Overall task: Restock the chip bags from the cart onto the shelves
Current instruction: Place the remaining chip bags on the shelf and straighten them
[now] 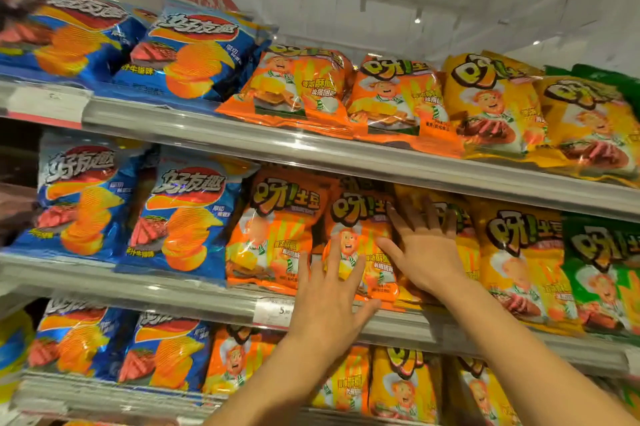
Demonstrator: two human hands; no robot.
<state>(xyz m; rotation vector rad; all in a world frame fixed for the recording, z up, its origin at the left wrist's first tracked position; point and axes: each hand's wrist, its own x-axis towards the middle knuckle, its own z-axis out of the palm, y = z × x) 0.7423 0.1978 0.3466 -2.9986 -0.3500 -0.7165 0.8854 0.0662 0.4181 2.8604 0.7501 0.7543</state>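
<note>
Left hand (327,301), right hand (427,252) — flat against upright orange bag (360,245).

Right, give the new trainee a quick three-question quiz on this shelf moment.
1. True or false: the left hand lies flat on an orange bag.
2. Which colour sits left of the orange bags on the middle shelf: A green, B blue, C yellow?
3. Fill in: the right hand presses with ____ fingers.

Key: 1 true; 2 B, the blue bags; 3 straight.
</note>
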